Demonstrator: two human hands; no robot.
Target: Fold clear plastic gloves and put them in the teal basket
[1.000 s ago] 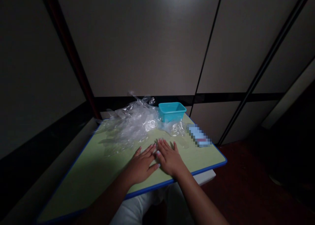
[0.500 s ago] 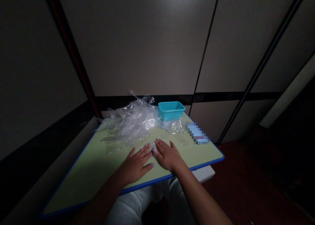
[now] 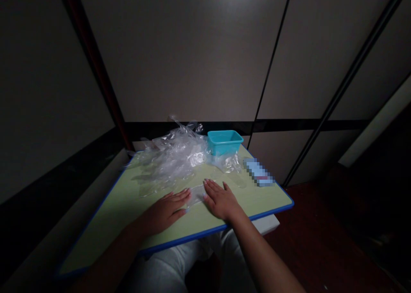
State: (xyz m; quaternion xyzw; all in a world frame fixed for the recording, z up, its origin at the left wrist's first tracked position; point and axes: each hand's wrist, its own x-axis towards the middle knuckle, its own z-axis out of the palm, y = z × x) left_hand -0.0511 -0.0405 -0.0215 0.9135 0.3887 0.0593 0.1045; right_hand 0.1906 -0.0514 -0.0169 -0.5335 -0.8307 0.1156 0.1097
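My left hand (image 3: 167, 208) lies flat on the table, fingers stretched out, its tips at the left end of a small clear plastic bag (image 3: 195, 195). Flat on the right end of that bag rests my right hand (image 3: 220, 200), thumb spread from the fingers. Neither hand grips anything. Beyond them, a loose heap of clear plastic bags (image 3: 176, 154) covers the back left of the table. Several more thin clear bags (image 3: 229, 162) lie in front of a turquoise plastic basket (image 3: 224, 144).
The light green table (image 3: 122, 224) has a blue edge. At its right side lies a light blue flat object (image 3: 258, 172), blurred by pixels. A wall of panels (image 3: 186, 62) stands close behind the table. Below the front edge, part of a white surface (image 3: 268, 225) shows.
My left hand has slid to the left, away from the right one, and the small clear bag now shows between them. My right hand has stayed almost in place.
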